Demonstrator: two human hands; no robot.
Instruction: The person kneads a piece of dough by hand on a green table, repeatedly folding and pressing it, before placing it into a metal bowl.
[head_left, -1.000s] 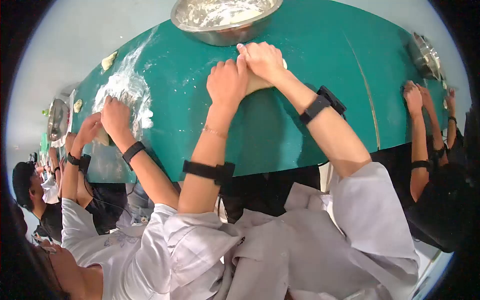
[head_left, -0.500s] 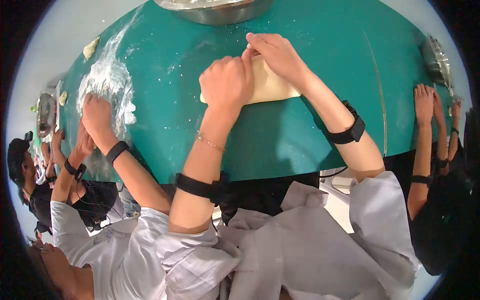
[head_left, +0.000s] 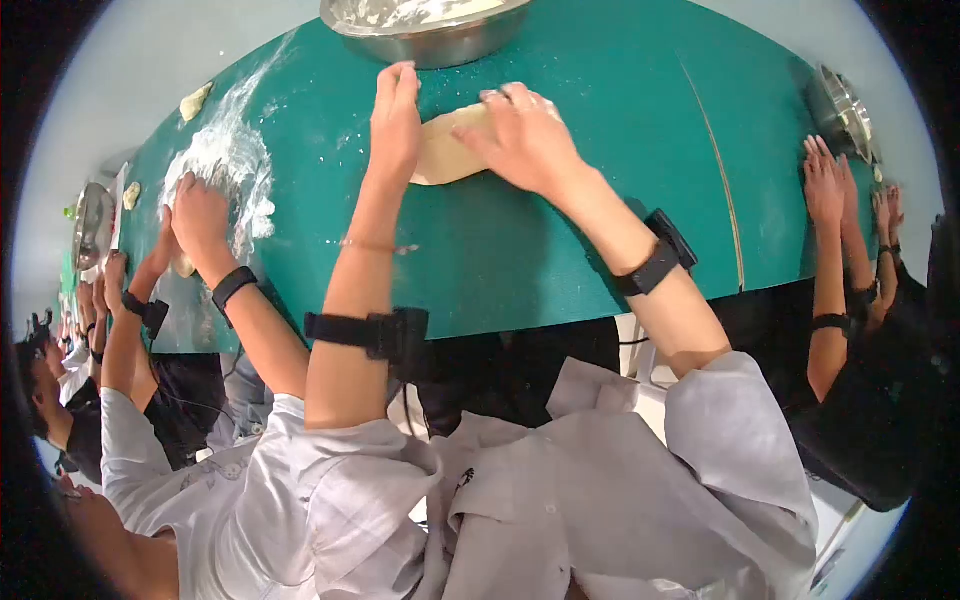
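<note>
A pale, flattened piece of dough [head_left: 445, 155] lies on the green table [head_left: 500, 260] between my hands. My left hand [head_left: 397, 122] is at its left end, upright on its edge with the fingers extended toward the bowl. Over the right part of the dough is my right hand [head_left: 522, 138], fingers spread and slightly blurred, the thumb reaching across the dough. Neither hand is gripping it. A metal bowl [head_left: 430, 45] with whitish contents stands just beyond my left fingertips.
To the left, a person's hands [head_left: 200, 215] press on dough beside a patch of flour [head_left: 225, 160]. Small dough lumps [head_left: 195, 102] sit near the far left edge. At the right are another person's hands [head_left: 823, 185] and a metal bowl [head_left: 840, 115].
Both fists have opened. My left hand has moved left and straightened; my right hand has spread over the dough. More of the dough's left part shows, and the bowl appears lower in view.
</note>
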